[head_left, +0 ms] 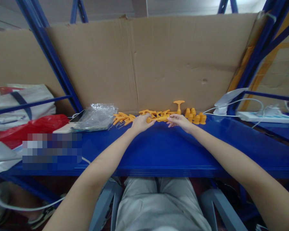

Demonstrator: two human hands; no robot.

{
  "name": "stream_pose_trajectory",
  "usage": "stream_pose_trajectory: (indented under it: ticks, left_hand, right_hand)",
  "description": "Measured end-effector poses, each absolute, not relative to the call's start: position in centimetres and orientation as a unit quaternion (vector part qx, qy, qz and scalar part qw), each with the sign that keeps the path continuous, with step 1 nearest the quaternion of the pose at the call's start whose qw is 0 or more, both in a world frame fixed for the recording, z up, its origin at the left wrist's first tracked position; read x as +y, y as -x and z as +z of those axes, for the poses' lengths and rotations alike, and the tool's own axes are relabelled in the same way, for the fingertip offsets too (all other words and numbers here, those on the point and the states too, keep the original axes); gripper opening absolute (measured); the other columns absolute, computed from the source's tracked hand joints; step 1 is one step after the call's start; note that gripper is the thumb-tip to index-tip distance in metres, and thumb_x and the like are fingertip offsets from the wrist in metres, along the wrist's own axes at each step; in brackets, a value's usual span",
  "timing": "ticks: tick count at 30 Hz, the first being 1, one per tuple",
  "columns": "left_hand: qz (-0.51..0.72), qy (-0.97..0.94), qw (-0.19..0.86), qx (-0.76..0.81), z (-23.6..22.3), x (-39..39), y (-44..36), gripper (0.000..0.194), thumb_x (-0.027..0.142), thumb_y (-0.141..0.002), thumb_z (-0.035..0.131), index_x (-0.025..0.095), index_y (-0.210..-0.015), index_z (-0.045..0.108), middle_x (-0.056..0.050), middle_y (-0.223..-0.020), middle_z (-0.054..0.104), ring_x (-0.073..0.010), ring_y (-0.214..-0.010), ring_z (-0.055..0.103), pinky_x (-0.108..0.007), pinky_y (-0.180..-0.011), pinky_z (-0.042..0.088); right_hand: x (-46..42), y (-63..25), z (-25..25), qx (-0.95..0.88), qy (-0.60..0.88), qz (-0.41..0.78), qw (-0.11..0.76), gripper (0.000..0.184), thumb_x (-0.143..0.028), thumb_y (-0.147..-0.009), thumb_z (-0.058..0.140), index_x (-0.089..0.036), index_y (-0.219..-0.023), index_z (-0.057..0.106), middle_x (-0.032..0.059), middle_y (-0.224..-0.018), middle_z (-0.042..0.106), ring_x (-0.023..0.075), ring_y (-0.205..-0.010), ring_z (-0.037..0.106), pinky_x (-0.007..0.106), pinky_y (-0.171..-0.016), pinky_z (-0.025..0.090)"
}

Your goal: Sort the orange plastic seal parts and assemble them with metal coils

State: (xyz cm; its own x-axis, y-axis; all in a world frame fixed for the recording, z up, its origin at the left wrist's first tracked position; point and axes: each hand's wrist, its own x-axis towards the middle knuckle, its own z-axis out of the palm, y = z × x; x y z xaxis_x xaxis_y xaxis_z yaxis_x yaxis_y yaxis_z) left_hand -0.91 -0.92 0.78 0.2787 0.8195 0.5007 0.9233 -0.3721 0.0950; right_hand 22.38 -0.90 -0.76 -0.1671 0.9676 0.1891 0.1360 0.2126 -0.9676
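On the blue shelf (159,154), a row of small orange plastic parts lies along the cardboard backing. My left hand (141,124) is closed around an orange piece (148,120) at the middle of the row. My right hand (179,121) pinches the other end of an orange part (162,118) lying between both hands. A pile of loose orange parts (122,118) with small metal chains sits left of my left hand. An upright T-shaped orange piece (179,106) and several orange cones (195,116) stand beside my right hand.
A crumpled clear plastic bag (96,116) lies at the left, beside a red bag (31,126) and a white bag (21,101). A white power strip (265,117) with cables sits at the right. Cardboard (144,64) walls the back, between blue rack posts (50,57).
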Motion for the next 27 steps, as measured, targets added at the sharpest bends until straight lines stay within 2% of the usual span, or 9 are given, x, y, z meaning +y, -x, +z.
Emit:
stream_pose_trajectory:
  ticks: [5, 9, 11, 13, 15, 19, 22, 24, 27]
  left_hand:
    - [-0.236, 0.798, 0.091, -0.546, 0.8, -0.8, 0.9, 0.039, 0.051, -0.091, 0.058, 0.021, -0.114, 0.069, -0.009, -0.101, 0.075, -0.0285, -0.099, 0.071, -0.035, -0.084, 0.052]
    - [-0.233, 0.808, 0.064, -0.538, 0.5, -0.4, 1.1, 0.043, 0.052, -0.092, 0.056, 0.020, -0.118, 0.067, -0.009, -0.109, 0.074, -0.0283, -0.106, 0.069, -0.036, -0.090, 0.052]
    - [-0.239, 0.825, 0.038, -0.511, 0.3, 0.1, 1.5, 0.051, 0.051, -0.092, 0.057, 0.022, -0.134, 0.057, -0.009, -0.125, 0.069, -0.0269, -0.115, 0.065, -0.036, -0.096, 0.050]
    - [-0.243, 0.840, 0.009, -0.484, 0.1, 0.7, 2.2, 0.064, 0.049, -0.093, 0.055, 0.025, -0.151, 0.039, -0.009, -0.143, 0.057, -0.0249, -0.124, 0.060, -0.036, -0.102, 0.048]
    - [-0.232, 0.836, 0.003, -0.498, 0.0, 1.6, 3.2, 0.066, 0.046, -0.097, 0.048, 0.024, -0.156, 0.027, -0.010, -0.151, 0.049, -0.0246, -0.129, 0.056, -0.037, -0.105, 0.046]
    - [-0.139, 0.779, 0.073, -0.607, -0.1, 2.9, 5.7, 0.051, 0.035, -0.100, 0.037, 0.022, -0.149, 0.043, -0.011, -0.155, 0.043, -0.0301, -0.142, 0.042, -0.048, -0.114, 0.036]
    - [-0.049, 0.735, 0.068, -0.673, -0.4, 3.5, 7.2, 0.056, 0.030, -0.097, 0.038, 0.023, -0.153, 0.038, -0.011, -0.163, 0.030, -0.0327, -0.148, 0.031, -0.054, -0.117, 0.031]
    - [-0.020, 0.726, 0.056, -0.685, -0.6, 3.7, 7.9, 0.059, 0.027, -0.096, 0.038, 0.024, -0.154, 0.036, -0.010, -0.165, 0.025, -0.0340, -0.147, 0.033, -0.054, -0.116, 0.033]
    - [-0.023, 0.734, 0.070, -0.675, -0.9, 4.1, 8.3, 0.059, 0.021, -0.094, 0.036, 0.023, -0.152, 0.040, -0.010, -0.163, 0.030, -0.0330, -0.143, 0.040, -0.050, -0.114, 0.038]
  right_hand:
    - [-1.1, -22.1, -0.6, -0.608, 0.450, 0.448, 0.477, 0.008, -0.022, -0.085, 0.072, -0.018, -0.089, 0.066, 0.0015, -0.075, 0.074, 0.0091, -0.055, 0.066, 0.019, -0.057, 0.049]
    - [-0.9, -22.2, -0.7, -0.600, 0.454, 0.448, 0.483, 0.011, -0.021, -0.084, 0.074, -0.018, -0.090, 0.065, 0.0014, -0.074, 0.073, 0.0100, -0.055, 0.066, 0.020, -0.056, 0.050]
    - [-0.8, -22.4, -0.7, -0.594, 0.458, 0.442, 0.491, 0.012, -0.022, -0.083, 0.075, -0.017, -0.090, 0.066, 0.0016, -0.074, 0.073, 0.0103, -0.055, 0.066, 0.021, -0.058, 0.051]
    - [-0.7, -22.8, -0.6, -0.588, 0.467, 0.429, 0.502, 0.012, -0.024, -0.084, 0.075, -0.017, -0.088, 0.066, 0.0017, -0.073, 0.073, 0.0103, -0.055, 0.066, 0.021, -0.058, 0.051]
    - [-0.6, -23.3, -0.4, -0.582, 0.477, 0.418, 0.510, 0.011, -0.025, -0.085, 0.073, -0.017, -0.086, 0.066, 0.0015, -0.071, 0.072, 0.0103, -0.055, 0.066, 0.021, -0.058, 0.051]
    - [-0.4, -23.9, -0.3, -0.574, 0.487, 0.411, 0.515, 0.012, -0.028, -0.086, 0.072, -0.018, -0.084, 0.066, 0.0012, -0.069, 0.071, 0.0103, -0.054, 0.066, 0.021, -0.058, 0.051]
    - [-0.3, -23.8, -0.4, -0.573, 0.491, 0.408, 0.515, 0.015, -0.030, -0.084, 0.075, -0.018, -0.085, 0.065, 0.0013, -0.070, 0.071, 0.0104, -0.055, 0.066, 0.021, -0.057, 0.050]
    - [-0.4, -23.6, -0.5, -0.574, 0.490, 0.408, 0.514, 0.016, -0.030, -0.083, 0.076, -0.018, -0.085, 0.065, 0.0009, -0.071, 0.071, 0.0104, -0.055, 0.065, 0.021, -0.057, 0.051]
    - [-0.6, -23.3, -0.5, -0.573, 0.489, 0.409, 0.515, 0.015, -0.028, -0.084, 0.075, -0.018, -0.084, 0.064, -0.0003, -0.069, 0.070, 0.0097, -0.053, 0.065, 0.021, -0.057, 0.051]
